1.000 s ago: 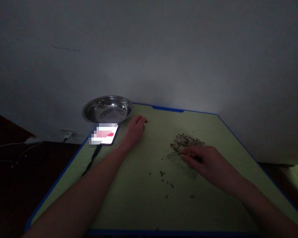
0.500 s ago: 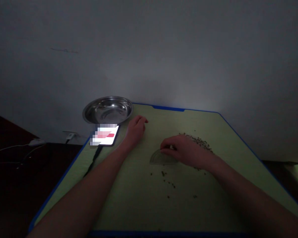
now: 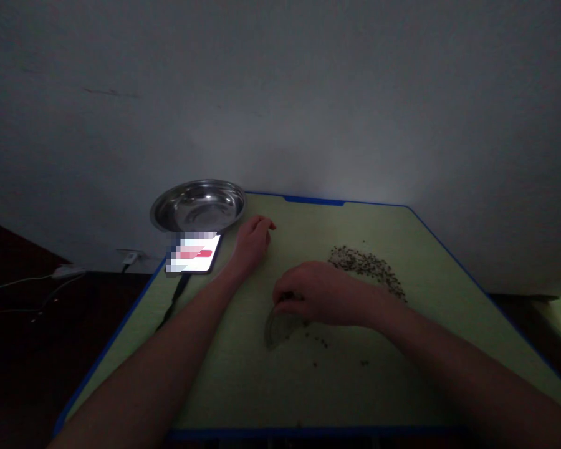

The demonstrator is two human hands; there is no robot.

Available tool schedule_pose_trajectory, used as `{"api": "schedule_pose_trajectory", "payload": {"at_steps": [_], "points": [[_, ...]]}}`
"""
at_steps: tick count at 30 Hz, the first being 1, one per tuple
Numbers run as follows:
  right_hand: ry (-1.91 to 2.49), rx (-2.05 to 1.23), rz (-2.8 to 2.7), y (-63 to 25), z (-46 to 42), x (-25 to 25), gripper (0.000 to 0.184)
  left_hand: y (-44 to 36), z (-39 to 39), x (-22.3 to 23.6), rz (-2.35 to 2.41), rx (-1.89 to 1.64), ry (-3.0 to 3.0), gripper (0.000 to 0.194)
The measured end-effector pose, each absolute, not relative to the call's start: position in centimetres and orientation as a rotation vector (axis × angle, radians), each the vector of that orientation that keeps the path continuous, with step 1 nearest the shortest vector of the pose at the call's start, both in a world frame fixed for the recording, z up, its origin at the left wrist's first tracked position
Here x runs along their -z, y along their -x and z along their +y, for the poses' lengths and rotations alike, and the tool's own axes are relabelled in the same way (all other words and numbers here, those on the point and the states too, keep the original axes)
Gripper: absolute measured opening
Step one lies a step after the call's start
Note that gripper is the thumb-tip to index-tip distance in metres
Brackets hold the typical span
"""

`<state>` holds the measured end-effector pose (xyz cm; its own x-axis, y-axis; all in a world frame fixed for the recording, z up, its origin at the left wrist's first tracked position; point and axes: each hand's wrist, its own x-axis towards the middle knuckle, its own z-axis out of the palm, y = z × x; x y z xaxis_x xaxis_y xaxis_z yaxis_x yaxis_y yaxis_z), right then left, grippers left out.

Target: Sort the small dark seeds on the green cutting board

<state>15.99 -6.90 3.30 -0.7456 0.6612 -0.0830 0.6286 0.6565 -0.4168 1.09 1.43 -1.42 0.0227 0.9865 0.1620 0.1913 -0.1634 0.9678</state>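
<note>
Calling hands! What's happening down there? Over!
Right hand pinching clear protractor. Left hand loosely curled beside phone. Small dark bits scattered close to protractor.

At the far left of the table (image 3: 243, 386), a basin (image 3: 201, 213) stands behind a smartphone (image 3: 204, 260), with the left hand (image 3: 253, 242) to their right. Before the right hand (image 3: 315, 293) and its protractor (image 3: 275, 327) lie loose seeds (image 3: 326, 344); the seed pile (image 3: 367, 263) lies behind, rightward.

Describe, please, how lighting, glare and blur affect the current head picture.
Head view: dim overall, with the phone screen brightest and partly pixelated; head view: bright glints inside the metal bowl; head view: the transparent protractor at the right hand looks faint and soft, its markings unreadable.
</note>
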Motion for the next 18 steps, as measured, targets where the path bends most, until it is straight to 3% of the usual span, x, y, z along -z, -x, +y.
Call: {"api": "schedule_pose_trajectory", "payload": {"at_steps": [8, 18], "points": [[1.069, -0.792, -2.705, -17.6, -10.0, -5.0, 0.012, -1.3, 1.3, 1.5, 1.235, -1.216, -1.461, 0.017], [0.712, -0.896, -2.901, -15.3, -13.5, -4.8, 0.012, -1.2, 1.1, 1.3, 1.257, -1.209, -1.480, 0.017]]}}
